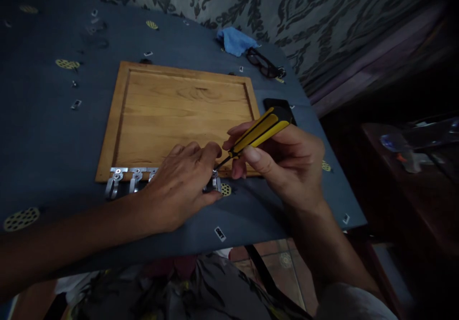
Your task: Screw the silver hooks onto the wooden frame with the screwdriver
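A wooden board [172, 119] with a raised frame lies flat on the table. Along its near edge runs a metal strip with several hooks [117, 172], the hooks jutting toward me. My left hand [182, 181] covers the middle of this hook strip, its fingers curled over the board's edge and its thumb below, near the rightmost hook. A yellow and black screwdriver [256, 136] is pinched in my right hand [287, 160]. It tilts down to the left, and its tip meets the strip's right end beside my left index finger.
The table [64, 138] has a dark patterned cloth. Behind the board are a blue cloth [235, 41] and dark-framed glasses [263, 64]. A black phone-like object [278, 104] lies by the board's right side. Patterned wallpaper rises at the back; a dark red-brown surface holds items at right.
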Demonstrator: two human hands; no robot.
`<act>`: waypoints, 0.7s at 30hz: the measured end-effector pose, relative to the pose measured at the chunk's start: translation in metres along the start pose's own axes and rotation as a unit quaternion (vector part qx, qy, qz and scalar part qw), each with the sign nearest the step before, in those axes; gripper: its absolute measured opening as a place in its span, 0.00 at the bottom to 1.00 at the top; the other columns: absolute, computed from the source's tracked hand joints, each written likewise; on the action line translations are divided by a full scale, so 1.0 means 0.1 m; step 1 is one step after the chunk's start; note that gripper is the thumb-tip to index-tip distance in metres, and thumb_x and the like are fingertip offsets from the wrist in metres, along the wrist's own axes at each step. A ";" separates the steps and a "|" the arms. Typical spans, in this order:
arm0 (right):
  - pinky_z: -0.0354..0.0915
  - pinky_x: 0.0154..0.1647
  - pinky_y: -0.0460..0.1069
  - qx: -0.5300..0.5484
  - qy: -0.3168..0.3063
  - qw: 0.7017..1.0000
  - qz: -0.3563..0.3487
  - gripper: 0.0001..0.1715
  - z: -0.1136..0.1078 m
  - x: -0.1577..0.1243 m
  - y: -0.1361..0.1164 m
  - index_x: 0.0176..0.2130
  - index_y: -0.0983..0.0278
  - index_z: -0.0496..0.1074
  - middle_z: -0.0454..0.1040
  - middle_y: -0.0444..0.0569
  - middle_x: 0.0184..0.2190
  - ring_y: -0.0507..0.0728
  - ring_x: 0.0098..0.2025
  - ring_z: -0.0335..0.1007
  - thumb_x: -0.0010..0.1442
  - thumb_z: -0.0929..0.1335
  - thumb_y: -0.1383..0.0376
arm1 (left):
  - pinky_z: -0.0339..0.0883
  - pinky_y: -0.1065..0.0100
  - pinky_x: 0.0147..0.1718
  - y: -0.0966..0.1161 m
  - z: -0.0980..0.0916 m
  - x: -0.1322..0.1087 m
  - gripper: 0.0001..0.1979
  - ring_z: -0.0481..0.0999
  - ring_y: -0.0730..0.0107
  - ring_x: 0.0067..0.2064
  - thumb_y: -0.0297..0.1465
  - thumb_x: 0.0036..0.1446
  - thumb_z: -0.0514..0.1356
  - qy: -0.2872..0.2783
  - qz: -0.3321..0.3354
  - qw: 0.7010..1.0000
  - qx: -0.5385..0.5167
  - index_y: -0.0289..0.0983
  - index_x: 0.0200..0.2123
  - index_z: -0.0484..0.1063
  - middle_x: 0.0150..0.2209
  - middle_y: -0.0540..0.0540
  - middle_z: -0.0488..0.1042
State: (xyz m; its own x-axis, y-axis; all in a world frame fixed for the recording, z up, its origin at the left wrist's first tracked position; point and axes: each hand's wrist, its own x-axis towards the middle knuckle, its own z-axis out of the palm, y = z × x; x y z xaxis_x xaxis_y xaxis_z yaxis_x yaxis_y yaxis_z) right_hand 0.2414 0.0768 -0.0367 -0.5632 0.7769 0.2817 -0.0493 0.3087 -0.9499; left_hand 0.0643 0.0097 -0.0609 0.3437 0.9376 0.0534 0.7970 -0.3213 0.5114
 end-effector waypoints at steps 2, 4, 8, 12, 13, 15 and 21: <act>0.74 0.21 0.46 0.000 0.005 1.000 -0.006 0.07 0.02 0.01 -0.01 0.40 0.58 0.79 0.76 0.41 0.28 0.51 0.22 0.74 0.63 0.76 0.59 | 0.69 0.52 0.49 -0.01 0.01 -0.01 0.26 0.75 0.50 0.52 0.30 0.56 0.70 0.007 0.005 1.000 -0.001 0.37 0.52 0.60 0.49 0.40 0.77; 0.72 0.20 0.45 -0.008 0.019 1.000 -0.005 0.09 0.05 0.03 -0.02 0.36 0.58 0.77 0.76 0.40 0.27 0.50 0.21 0.72 0.61 0.77 0.58 | 0.69 0.53 0.49 -0.02 0.02 -0.02 0.26 0.75 0.50 0.52 0.31 0.56 0.70 0.012 0.009 1.000 -0.003 0.37 0.53 0.60 0.49 0.40 0.77; 0.70 0.16 0.46 -0.023 0.045 0.999 0.006 0.14 0.07 0.04 -0.01 0.32 0.59 0.74 0.78 0.41 0.28 0.49 0.19 0.70 0.57 0.79 0.58 | 0.69 0.53 0.48 -0.04 0.04 -0.02 0.27 0.75 0.50 0.52 0.32 0.56 0.70 0.018 0.016 1.000 -0.004 0.39 0.53 0.59 0.50 0.40 0.77; 0.69 0.15 0.45 -0.008 0.053 0.999 0.005 0.14 0.05 0.05 0.00 0.32 0.59 0.75 0.79 0.41 0.30 0.49 0.19 0.70 0.56 0.80 0.58 | 0.69 0.54 0.47 -0.03 0.03 0.00 0.26 0.75 0.51 0.50 0.33 0.56 0.70 0.009 0.011 1.000 0.009 0.39 0.51 0.60 0.48 0.41 0.77; 0.70 0.16 0.45 -0.001 0.047 0.999 0.009 0.13 0.04 0.05 -0.01 0.34 0.58 0.76 0.80 0.41 0.31 0.49 0.19 0.70 0.56 0.80 0.59 | 0.69 0.54 0.47 -0.03 0.02 0.00 0.25 0.75 0.51 0.50 0.33 0.56 0.70 0.008 0.009 1.000 0.012 0.38 0.51 0.60 0.47 0.41 0.77; 0.73 0.19 0.46 0.006 0.021 0.999 0.024 0.13 0.01 0.05 -0.03 0.41 0.56 0.79 0.80 0.41 0.34 0.50 0.21 0.73 0.58 0.79 0.58 | 0.69 0.53 0.47 -0.02 0.01 0.01 0.25 0.75 0.51 0.50 0.33 0.56 0.70 0.009 0.009 1.000 0.017 0.37 0.50 0.61 0.46 0.41 0.77; 0.75 0.23 0.47 -0.024 -0.016 0.999 0.037 0.12 -0.03 0.04 -0.07 0.45 0.58 0.82 0.81 0.44 0.34 0.51 0.23 0.74 0.60 0.78 0.59 | 0.70 0.53 0.48 -0.02 0.04 -0.01 0.24 0.75 0.50 0.51 0.32 0.55 0.70 0.021 0.011 1.000 0.009 0.38 0.49 0.61 0.47 0.41 0.76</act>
State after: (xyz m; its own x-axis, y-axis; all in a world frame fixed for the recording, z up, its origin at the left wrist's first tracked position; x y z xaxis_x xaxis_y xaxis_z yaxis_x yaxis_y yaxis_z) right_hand 0.2414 0.0792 -0.0280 -0.5903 0.7807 0.2052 0.0334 0.2777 -0.9601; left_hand 0.0642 0.0094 -0.0651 0.3394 0.9352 0.1005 0.7991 -0.3431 0.4936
